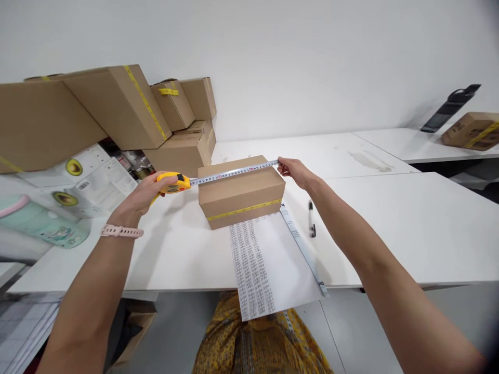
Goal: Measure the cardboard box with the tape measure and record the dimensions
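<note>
A yellow tape measure (pixel 173 183) is gripped in my left hand (pixel 150 191), left of a brown cardboard box (pixel 245 195). Its metal blade (pixel 236 172) is pulled out across the top of the box. At the far right end, my right hand (pixel 294 171) pinches the blade's tip near the box's back right corner. Yellow tape runs along the front side of the box. Partly under the box lies a sheet of paper (pixel 296 270) with columns of small print, reaching over the table's front edge. A black-capped pen (pixel 311 218) rests to the right of the sheet.
Several cardboard boxes (pixel 113 109) are stacked at the left against the wall. Below them are a white carton with avocado pictures (pixel 93 176) and a mint-green tumbler (pixel 42 221). A dark bottle (pixel 450 109) and a small box (pixel 473 131) stand on the white table (pixel 390 228) side at far right.
</note>
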The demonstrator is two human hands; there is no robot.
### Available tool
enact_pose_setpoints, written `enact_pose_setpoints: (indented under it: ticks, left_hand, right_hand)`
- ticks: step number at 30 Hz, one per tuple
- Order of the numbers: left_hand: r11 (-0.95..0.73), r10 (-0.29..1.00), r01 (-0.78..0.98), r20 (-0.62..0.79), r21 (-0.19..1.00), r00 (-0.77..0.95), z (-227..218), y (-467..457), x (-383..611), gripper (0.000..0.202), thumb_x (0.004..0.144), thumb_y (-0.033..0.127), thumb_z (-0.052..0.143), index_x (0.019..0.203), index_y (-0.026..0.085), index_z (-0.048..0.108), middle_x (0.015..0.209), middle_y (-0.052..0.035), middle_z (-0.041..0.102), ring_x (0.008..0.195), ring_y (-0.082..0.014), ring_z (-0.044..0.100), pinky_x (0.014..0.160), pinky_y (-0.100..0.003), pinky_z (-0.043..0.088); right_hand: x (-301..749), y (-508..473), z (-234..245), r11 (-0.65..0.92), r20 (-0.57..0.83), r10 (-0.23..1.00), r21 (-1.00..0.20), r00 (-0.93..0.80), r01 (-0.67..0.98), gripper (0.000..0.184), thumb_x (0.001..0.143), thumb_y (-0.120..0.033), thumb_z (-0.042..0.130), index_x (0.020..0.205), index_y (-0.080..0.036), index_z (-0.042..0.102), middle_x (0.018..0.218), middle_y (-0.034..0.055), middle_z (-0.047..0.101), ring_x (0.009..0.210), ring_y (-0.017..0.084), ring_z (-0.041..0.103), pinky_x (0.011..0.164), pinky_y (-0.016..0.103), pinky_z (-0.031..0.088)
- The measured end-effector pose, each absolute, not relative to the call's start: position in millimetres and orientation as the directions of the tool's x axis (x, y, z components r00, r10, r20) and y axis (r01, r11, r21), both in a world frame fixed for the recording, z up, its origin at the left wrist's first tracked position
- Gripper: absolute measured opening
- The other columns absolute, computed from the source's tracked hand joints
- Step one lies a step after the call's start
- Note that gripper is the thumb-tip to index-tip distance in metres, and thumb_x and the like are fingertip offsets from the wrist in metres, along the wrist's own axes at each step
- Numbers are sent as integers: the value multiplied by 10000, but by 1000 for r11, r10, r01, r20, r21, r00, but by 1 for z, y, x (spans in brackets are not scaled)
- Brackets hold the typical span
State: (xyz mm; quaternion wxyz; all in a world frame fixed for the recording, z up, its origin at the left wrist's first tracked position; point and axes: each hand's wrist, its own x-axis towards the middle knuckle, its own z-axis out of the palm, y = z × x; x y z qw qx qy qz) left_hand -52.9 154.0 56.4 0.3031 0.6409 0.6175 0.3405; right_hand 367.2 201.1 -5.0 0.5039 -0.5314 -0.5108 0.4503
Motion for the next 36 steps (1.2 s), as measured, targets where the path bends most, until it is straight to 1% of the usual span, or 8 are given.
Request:
enact_pose_setpoints:
  ticks: [4, 8, 11, 17, 21, 28, 32, 36]
  left_hand:
    - [-24, 999, 595, 5, 804, 33, 47, 160, -75, 499, 732, 640, 672, 954, 197, 735, 986, -69, 724, 854, -237, 576, 640, -310, 362]
    - [-23, 999, 589, -3, 808, 43, 44, 167, -75, 481, 730, 622, 688, 935, 189, 736, 903, -41, 702, 771, -201, 530, 615, -302, 331]
    - [-35, 998, 585, -6, 810, 68, 44, 172, -68, 448, 743, 594, 691, 945, 197, 745, 908, -27, 696, 766, -191, 524, 612, -299, 332]
    - [-59, 996, 575, 7, 816, 92, 43, 179, -57, 442, 746, 576, 666, 966, 202, 746, 954, -44, 716, 782, -196, 560, 587, -286, 356]
    - [-64, 994, 572, 3, 818, 108, 40, 181, -59, 454, 744, 584, 654, 972, 203, 751, 964, -44, 720, 788, -197, 568, 569, -274, 358]
    - [-78, 992, 556, 11, 828, 123, 37, 182, -62, 486, 755, 585, 630, 1006, 184, 743, 942, -59, 688, 754, -186, 546, 556, -259, 352]
    - [-71, 994, 555, 10, 829, 113, 34, 183, -62, 475, 773, 594, 635, 996, 186, 737, 940, -54, 690, 754, -181, 549, 559, -259, 352]
    - [-80, 995, 573, 29, 816, 98, 39, 177, -58, 477, 762, 593, 670, 1033, 210, 755, 1010, -59, 721, 847, -207, 586, 595, -266, 364]
  right_hand:
    - [370, 211, -18, -7, 4, 998, -987, 69, 163, 317, 888, -354, 602, 625, -187, 546, 696, 17, 553, 644, 132, 471, 715, 323, 408]
    - [361, 215, -18, -12, 3, 998, -973, 67, 231, 292, 881, -332, 597, 631, -184, 565, 721, 29, 572, 667, 143, 475, 699, 324, 389]
    - [357, 214, -16, -18, 2, 998, -958, 70, 285, 297, 863, -352, 638, 631, -191, 547, 736, 34, 582, 681, 149, 476, 697, 328, 392]
    - [353, 207, -9, -79, -71, 997, -901, 35, 427, 341, 876, -528, 642, 821, -193, 611, 1002, 97, 676, 851, 200, 579, 751, 338, 438]
    - [348, 205, -4, -90, -93, 996, -877, 16, 472, 321, 926, -499, 577, 846, -188, 588, 1068, 105, 670, 912, 200, 594, 759, 312, 450]
    - [349, 214, -6, -86, -74, 996, -841, 43, 534, 320, 911, -474, 590, 766, -188, 592, 934, 90, 664, 814, 191, 579, 684, 309, 446]
    - [348, 217, -3, -70, -60, 998, -824, 36, 562, 353, 895, -440, 619, 648, -197, 550, 793, 68, 621, 737, 179, 533, 656, 318, 423]
    - [344, 218, 0, -83, -53, 996, -791, 67, 607, 378, 885, -386, 626, 576, -205, 504, 711, 55, 577, 689, 176, 501, 658, 333, 405]
